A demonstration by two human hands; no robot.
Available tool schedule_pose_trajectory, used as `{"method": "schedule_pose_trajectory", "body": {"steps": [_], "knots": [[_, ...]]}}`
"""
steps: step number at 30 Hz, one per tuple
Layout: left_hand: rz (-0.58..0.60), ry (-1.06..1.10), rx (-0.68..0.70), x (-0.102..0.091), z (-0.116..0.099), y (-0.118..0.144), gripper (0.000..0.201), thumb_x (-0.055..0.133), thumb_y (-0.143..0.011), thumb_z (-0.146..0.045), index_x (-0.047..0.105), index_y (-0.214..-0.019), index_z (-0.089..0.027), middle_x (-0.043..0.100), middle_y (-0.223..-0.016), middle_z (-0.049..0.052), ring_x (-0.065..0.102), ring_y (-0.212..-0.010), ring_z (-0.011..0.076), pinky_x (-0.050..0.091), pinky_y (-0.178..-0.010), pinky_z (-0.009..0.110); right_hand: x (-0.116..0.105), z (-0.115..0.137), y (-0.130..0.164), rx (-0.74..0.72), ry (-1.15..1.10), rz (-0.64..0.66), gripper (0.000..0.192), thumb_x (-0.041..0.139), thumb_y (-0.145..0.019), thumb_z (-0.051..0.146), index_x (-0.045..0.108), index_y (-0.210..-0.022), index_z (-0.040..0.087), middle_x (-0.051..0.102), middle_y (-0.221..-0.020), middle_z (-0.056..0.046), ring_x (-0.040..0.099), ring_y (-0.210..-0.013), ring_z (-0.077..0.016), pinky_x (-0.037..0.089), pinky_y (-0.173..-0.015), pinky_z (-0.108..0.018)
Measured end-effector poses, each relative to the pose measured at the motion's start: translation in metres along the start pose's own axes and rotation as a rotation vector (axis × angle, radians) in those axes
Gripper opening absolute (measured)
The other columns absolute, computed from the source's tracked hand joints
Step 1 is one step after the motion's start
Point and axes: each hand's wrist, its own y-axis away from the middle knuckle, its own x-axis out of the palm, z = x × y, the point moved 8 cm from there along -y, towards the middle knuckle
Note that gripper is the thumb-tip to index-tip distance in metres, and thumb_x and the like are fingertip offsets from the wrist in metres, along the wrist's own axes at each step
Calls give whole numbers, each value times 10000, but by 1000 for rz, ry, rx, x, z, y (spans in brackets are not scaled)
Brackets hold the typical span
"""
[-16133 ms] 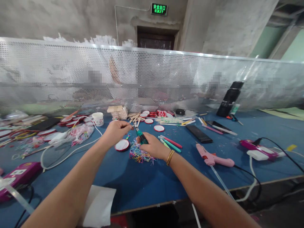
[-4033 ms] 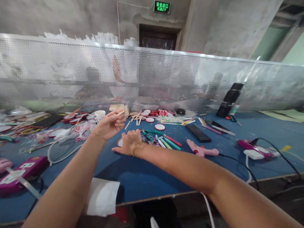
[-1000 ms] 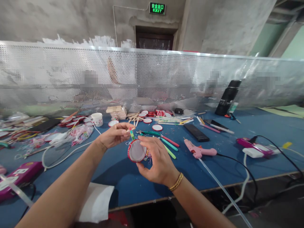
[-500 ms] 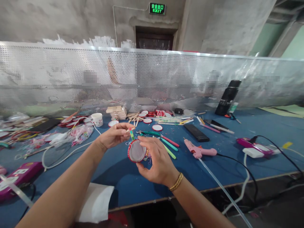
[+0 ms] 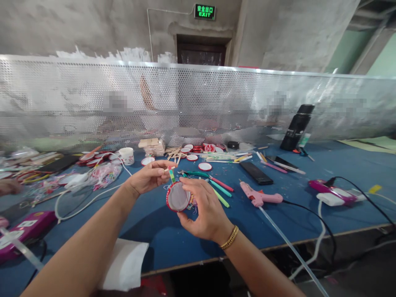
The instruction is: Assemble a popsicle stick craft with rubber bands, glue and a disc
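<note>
My right hand [image 5: 206,208] grips a round disc [image 5: 178,197] with a red rim and a pale grey face, thumb below and fingers over its right side. A short stick with coloured bands [image 5: 172,175] rises from the top of the disc. My left hand [image 5: 150,176] is closed in a pinch on a small pale wooden stick [image 5: 169,168], which touches or crosses the banded stick's upper end; most of it is hidden by the fingers. Tangled coloured threads [image 5: 194,204] lie behind the disc, close to green-handled pliers [image 5: 193,173] and several marker pens [image 5: 221,198].
A pink glue gun [image 5: 258,194] with a long glue stick lies to the right, near a black phone [image 5: 256,173]. A paper cup [image 5: 126,156], wooden sticks and red-rimmed discs stand along the back. Another person's hand [image 5: 10,187] is at the left edge.
Another person's hand has come into view at the left edge. My two hands, the disc and the sticks have hardly moved.
</note>
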Motion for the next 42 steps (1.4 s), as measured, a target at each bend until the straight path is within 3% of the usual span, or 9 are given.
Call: {"method": "schedule_pose_trajectory", "body": {"steps": [5, 15, 22, 36, 42], "knots": [[22, 16, 5, 2, -1, 0, 479, 787, -674, -270, 722, -1115, -96, 549, -704, 20, 438, -606, 66, 367, -539, 178, -2, 0, 0, -2, -2, -20, 606, 639, -753, 200, 387, -1304, 218, 554, -1355, -135, 541, -1231, -279, 468, -1016, -535], [-36, -4, -16, -1, 1, -1, 336, 826, -636, -250, 760, -940, -121, 497, -632, -9, 419, -571, 56, 361, -533, 169, -1, -1, 1, 2, 7, -16, 603, 639, -750, 204, 390, -1299, 226, 557, -1355, -133, 538, -1239, -282, 461, -1021, -539], [22, -7, 2, 5, -2, -1, 314, 802, -672, -255, 752, -954, -126, 478, -628, -11, 405, -567, 64, 345, -524, 178, -1, 0, 0, 5, 8, -12, 614, 649, -741, 205, 392, -1299, 221, 564, -1345, -127, 538, -1233, -266, 461, -1026, -513], [25, 16, 18, 6, -5, -3, 426, 805, -667, -259, 745, -1063, -111, 551, -709, 25, 416, -593, 63, 354, -514, 177, -3, -2, -1, 8, 26, -21, 592, 642, -743, 222, 396, -1282, 228, 564, -1337, -126, 545, -1221, -267, 471, -1012, -514], [9, -6, 5, 3, -3, -2, 384, 813, -660, -275, 757, -1006, -118, 521, -654, 11, 413, -568, 62, 349, -513, 181, -3, -2, -1, 15, 19, -25, 605, 645, -740, 214, 388, -1288, 230, 565, -1334, -122, 546, -1216, -261, 469, -1016, -505]]}}
